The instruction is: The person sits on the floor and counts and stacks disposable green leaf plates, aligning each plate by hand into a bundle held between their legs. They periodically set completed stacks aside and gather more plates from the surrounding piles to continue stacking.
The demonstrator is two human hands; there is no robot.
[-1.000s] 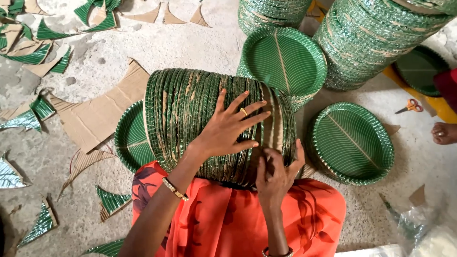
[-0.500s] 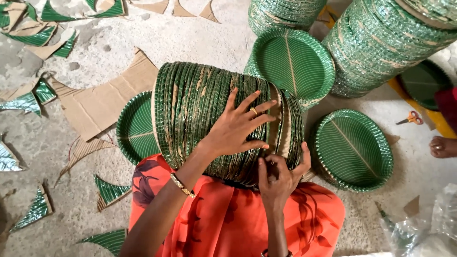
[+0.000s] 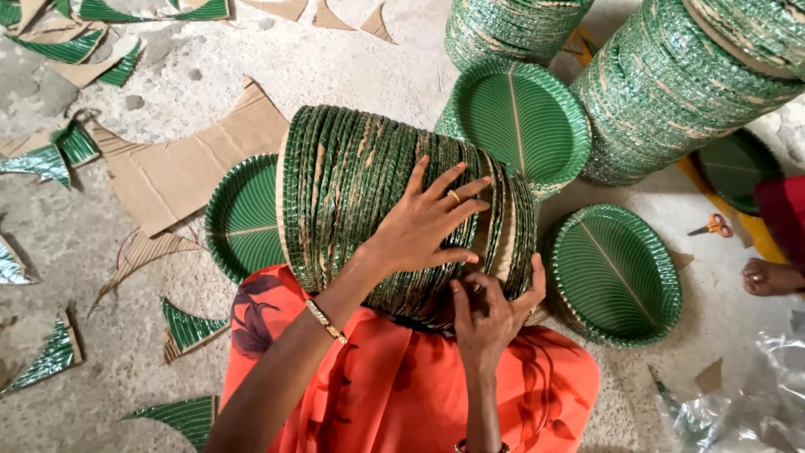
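A thick stack of green leaf-patterned paper plates (image 3: 360, 184) lies on its side across my lap, on orange cloth. My left hand (image 3: 423, 220) rests spread flat on top of the stack, fingers apart, pressing it. My right hand (image 3: 495, 312) is at the stack's right end, fingers pinching the edges of the last plates. A single green plate (image 3: 239, 220) lies flat to the left of the stack. Two more green plates, one ahead (image 3: 524, 124) and one at the right (image 3: 616, 273), lie face up.
Tall piles of the same plates (image 3: 662, 92) stand at the back right. Brown cardboard (image 3: 176, 164) and green offcuts (image 3: 50, 159) litter the concrete floor at the left. Orange-handled scissors (image 3: 711, 225) and another person's foot (image 3: 771, 277) are at the right. Clear plastic (image 3: 738, 411) lies bottom right.
The view has shifted slightly. My left hand stays spread on the stack while my right hand's fingers work along the plate edges at the right end.
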